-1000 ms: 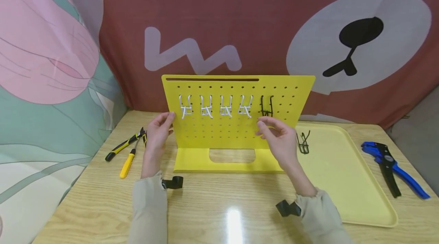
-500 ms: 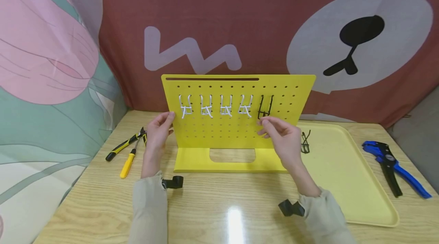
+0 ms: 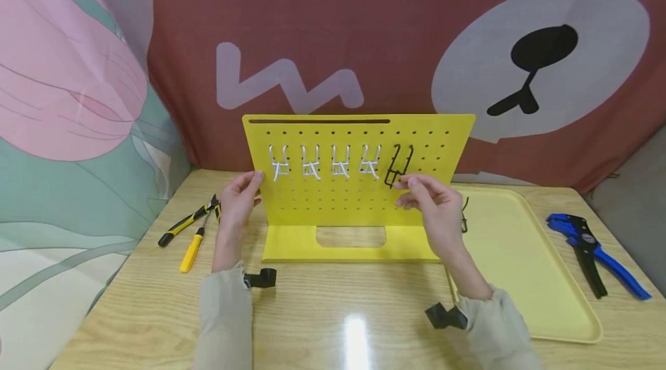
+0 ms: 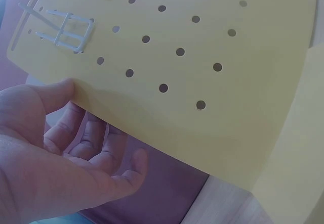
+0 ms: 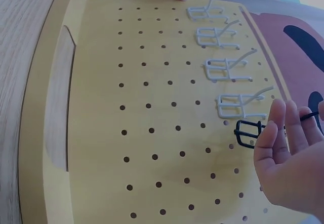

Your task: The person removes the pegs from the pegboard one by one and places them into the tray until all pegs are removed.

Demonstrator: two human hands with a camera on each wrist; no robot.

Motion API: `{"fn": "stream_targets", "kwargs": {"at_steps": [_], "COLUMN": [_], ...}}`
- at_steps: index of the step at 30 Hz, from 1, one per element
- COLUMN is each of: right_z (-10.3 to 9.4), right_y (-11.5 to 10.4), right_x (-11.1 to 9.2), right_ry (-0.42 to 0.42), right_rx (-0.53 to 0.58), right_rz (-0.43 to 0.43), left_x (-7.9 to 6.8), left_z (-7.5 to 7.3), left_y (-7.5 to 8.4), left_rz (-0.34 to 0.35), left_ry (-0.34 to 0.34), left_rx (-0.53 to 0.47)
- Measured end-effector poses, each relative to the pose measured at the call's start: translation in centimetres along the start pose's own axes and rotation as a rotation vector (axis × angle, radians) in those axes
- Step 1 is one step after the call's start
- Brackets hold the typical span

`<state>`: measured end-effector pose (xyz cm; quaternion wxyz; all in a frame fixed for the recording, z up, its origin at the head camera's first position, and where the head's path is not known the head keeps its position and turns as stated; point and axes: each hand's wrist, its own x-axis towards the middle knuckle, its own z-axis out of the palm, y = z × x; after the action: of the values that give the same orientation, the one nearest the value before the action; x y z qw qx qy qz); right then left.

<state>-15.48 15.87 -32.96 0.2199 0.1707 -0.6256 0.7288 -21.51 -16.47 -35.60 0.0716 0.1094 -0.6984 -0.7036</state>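
A: Begin at the counter's left edge.

B: Yellow-and-black pliers (image 3: 182, 224) and a yellow screwdriver (image 3: 192, 251) lie there, close together. Next is the left hand (image 3: 239, 199), clamped on the left edge of the yellow pegboard (image 3: 333, 218), thumb on the front face, fingers behind. The pegboard stands toward the rear edge of the counter (image 3: 302, 312).

A: Condition of the hooks?

B: Four white hooks (image 3: 340, 169) hang in a row below the pegboard's top edge. To their right, toward the upper right corner, is the black hook (image 3: 397, 173). Within the last second its lower end has swung left, and it now tilts. The right hand (image 3: 437, 211) has shifted slightly right, thumb and fingers pinching the hook near its lower end.

A: Implication for the work?

B: Judged by its slant against the upright white row, the black hook is not yet squarely seated. Whether its upper ends engage the holes cannot be confirmed. Check alignment before release.

A: Remaining items?

B: A second black hook (image 3: 465, 222), partly covered by the right hand, lies toward the rear left corner of the tray (image 3: 520, 277). A blue-and-black hand tool (image 3: 587, 243) lies near the counter's right edge.
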Motion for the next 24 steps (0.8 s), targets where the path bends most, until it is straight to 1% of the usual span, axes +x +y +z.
{"fn": "stream_targets", "kwargs": {"at_steps": [3,10,13,19,24], "right_z": [0.0,-0.2,-0.4,-1.3,-1.8], "right_y": [-0.5,-1.6,-1.9,-1.7,-1.4], "right_x": [-0.1,-0.2,-0.3,-1.0,-1.4], "right_ry": [-0.012,-0.012,-0.019,-0.009,-0.011], "right_rx": [0.074,0.181,0.185,0.142,0.128], "right_rz": [-0.012,-0.005,0.03,0.145,0.205], "left_x": [0.0,-0.1,-0.1,0.0,-0.2], "left_z": [0.0,-0.1,-0.1,0.0,0.0], "left_y": [0.0,0.1,0.1,0.1,0.1], "left_rz": [0.001,0.004,0.005,0.013,0.008], "left_ry": [-0.004,-0.011,-0.01,-0.017,-0.01], "left_rx": [-0.004,-0.006,0.0,0.003,-0.002]}}
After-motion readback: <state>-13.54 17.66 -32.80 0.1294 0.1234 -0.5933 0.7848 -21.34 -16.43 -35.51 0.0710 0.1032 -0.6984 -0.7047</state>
